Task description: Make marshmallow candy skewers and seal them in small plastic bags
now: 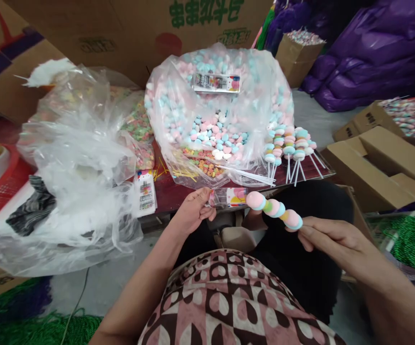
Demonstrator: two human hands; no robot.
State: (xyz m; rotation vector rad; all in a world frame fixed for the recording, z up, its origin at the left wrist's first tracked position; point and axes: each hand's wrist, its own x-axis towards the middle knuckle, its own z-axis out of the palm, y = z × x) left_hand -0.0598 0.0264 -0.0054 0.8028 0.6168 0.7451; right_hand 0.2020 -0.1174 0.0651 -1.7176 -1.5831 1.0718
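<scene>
My left hand point(194, 211) pinches one end of a small clear printed wrapper point(229, 197), held level over my lap. From the right, my right hand point(331, 237) grips the lower end of a marshmallow skewer point(274, 208), its pink, blue and white pieces parted by small green and yellow bits. The skewer's tip points at the wrapper's open-looking end, close to it; whether they touch I cannot tell. The stick itself is hidden in my fingers. Just beyond my hands, finished-looking skewers point(295, 143) lie on the table edge beside loose white sticks point(246, 173).
A big clear bag of marshmallows point(279, 86) sits on the dark red table point(169, 199), with ring-shaped pieces point(203, 163) in front. Flat wrappers point(145, 194) lie to its left, near a crumpled plastic bag point(81, 143). An open carton point(383, 158) stands at right; a red basket point(11, 191) is far left.
</scene>
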